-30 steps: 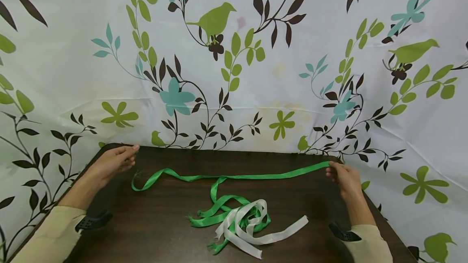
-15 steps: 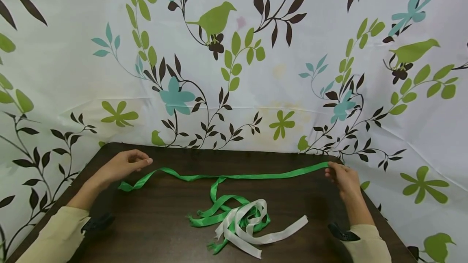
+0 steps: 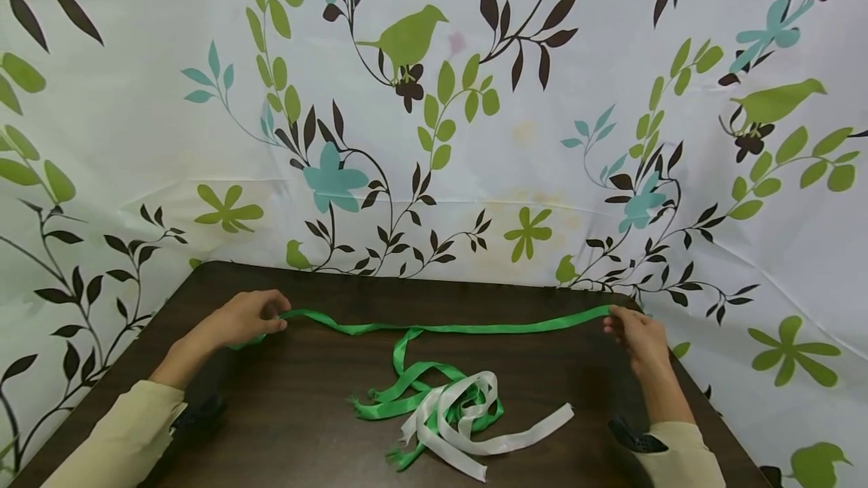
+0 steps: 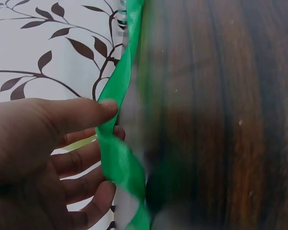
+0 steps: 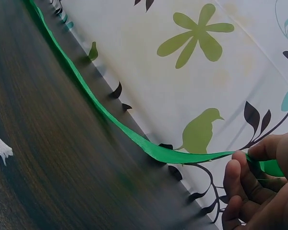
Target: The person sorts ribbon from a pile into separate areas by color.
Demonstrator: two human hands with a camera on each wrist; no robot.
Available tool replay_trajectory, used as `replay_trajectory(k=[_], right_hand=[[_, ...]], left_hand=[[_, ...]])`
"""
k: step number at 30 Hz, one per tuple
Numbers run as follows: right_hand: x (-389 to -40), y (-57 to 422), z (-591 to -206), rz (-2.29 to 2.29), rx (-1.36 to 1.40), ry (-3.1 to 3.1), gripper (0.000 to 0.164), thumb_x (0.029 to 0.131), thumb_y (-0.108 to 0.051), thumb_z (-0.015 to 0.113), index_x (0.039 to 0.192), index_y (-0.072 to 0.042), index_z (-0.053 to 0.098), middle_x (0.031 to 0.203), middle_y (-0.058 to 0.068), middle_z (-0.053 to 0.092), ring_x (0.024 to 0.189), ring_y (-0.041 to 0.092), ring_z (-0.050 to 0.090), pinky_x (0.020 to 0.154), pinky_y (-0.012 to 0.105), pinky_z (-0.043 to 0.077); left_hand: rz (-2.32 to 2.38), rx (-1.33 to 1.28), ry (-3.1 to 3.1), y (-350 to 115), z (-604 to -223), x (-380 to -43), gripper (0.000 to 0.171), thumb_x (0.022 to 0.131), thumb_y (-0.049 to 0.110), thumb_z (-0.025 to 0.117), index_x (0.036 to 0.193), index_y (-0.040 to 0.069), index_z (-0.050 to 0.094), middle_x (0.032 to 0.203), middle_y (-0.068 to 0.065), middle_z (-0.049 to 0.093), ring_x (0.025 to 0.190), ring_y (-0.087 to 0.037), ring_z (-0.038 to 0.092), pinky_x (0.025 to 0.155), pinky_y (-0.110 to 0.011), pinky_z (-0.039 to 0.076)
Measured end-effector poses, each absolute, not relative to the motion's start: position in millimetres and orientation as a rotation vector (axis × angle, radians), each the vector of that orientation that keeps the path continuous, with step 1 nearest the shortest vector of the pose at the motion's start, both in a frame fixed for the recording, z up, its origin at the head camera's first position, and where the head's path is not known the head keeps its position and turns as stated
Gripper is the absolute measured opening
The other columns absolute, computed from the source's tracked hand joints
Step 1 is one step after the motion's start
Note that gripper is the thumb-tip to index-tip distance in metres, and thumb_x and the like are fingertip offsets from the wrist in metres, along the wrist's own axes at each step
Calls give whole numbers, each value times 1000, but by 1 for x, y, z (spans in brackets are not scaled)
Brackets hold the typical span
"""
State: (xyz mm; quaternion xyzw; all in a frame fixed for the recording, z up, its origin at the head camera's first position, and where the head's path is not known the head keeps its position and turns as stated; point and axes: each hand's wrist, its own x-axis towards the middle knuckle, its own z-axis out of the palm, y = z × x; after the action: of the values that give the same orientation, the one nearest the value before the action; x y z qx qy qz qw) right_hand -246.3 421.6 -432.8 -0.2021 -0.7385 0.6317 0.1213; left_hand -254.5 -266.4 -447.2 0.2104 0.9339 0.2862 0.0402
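Dark tabletop (image 3: 312,435) underneath, left hand (image 3: 249,317) partly hides green ribbon (image 3: 502,328).

The left hand (image 4: 33,163) is pinching a green ribbon (image 4: 120,160) (it is twisting along its length). A dark wooden surface (image 4: 235,124) is showing right, a leaf-printed sheet (image 4: 19,52) left.

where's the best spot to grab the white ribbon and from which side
Probably pinch the white ribbon near its right-hand tip, coming from the person's right: that tail stretches away from the pile, while the rest loops over green ribbon.
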Motion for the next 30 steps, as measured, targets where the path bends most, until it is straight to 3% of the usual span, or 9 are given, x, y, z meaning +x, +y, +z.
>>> replay_trajectory(k=[6,13,23,30], right_hand=[[-244,425,-432,1851,-594,-2146,40,102,-28,64,125,4,61,76,-3,72,68,9,68,64,25,51],[-243,430,-431,1898,-614,-2051,31,100,-26,67,118,-1,63,77,-2,73,67,10,68,62,24,51],[-248,442,-436,1929,-586,-2025,23,101,-29,66,108,-7,65,77,-2,73,69,11,69,62,24,51],[-262,463,-442,1959,-513,-2170,18,104,-27,63,99,-11,68,77,-3,72,68,8,67,62,24,49]], left_hand=[[947,598,2878,-275,-447,-257,16,100,14,66,108,0,69,91,-1,68,77,-18,61,65,-39,49],[1065,473,2923,-291,-451,-261,21,104,16,61,110,-3,69,86,-1,69,74,-18,66,65,-39,51],[1152,320,2933,-312,-443,-264,40,107,31,56,116,-7,68,91,-7,71,81,-26,69,74,-51,52],[1156,354,2871,-327,-438,-281,39,107,31,56,109,-6,69,90,-8,68,82,-22,65,75,-44,50]])
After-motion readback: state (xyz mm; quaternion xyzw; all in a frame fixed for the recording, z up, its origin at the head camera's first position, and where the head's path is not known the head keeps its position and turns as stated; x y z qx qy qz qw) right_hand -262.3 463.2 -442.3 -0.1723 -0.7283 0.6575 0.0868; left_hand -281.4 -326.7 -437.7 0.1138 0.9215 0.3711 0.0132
